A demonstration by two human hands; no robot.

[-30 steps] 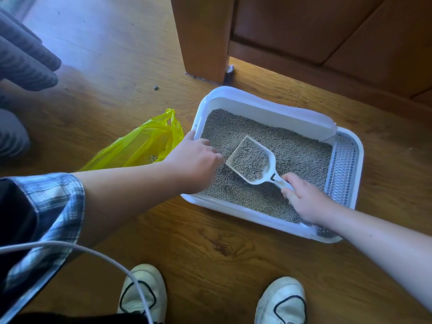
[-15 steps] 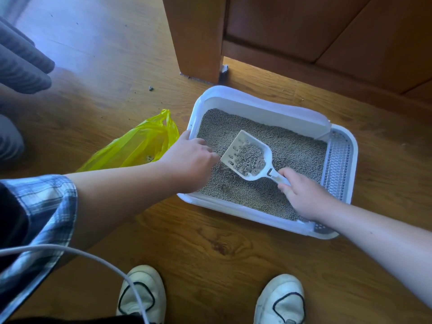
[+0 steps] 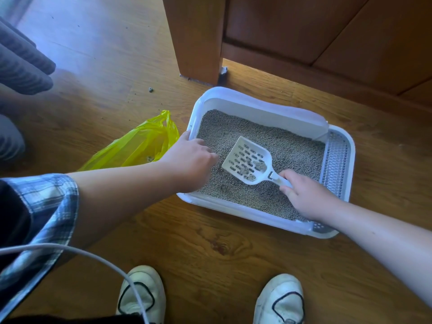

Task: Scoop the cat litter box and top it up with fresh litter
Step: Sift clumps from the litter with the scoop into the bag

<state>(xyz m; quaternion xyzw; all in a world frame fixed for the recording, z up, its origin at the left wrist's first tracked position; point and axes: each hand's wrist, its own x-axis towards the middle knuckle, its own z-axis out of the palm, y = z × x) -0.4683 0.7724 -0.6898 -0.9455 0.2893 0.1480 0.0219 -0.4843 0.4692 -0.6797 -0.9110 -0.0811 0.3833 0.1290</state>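
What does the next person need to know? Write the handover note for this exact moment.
Right hand: shut on the scoop handle, blade held over the litter, only a few clumps left on the slots.
Left hand: gripping the left rim of the litter box, steadying it.
Yellow bag: open on the floor just left of the box, some waste already inside.
Done: this scoopful is sifted.
Left: tip the clumps into the bag, check the rest of the litter, then top up. No fresh litter supply is in view.

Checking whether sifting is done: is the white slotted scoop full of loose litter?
No, the white slotted plastic scoop holds only a few grey clumps; its slots show.
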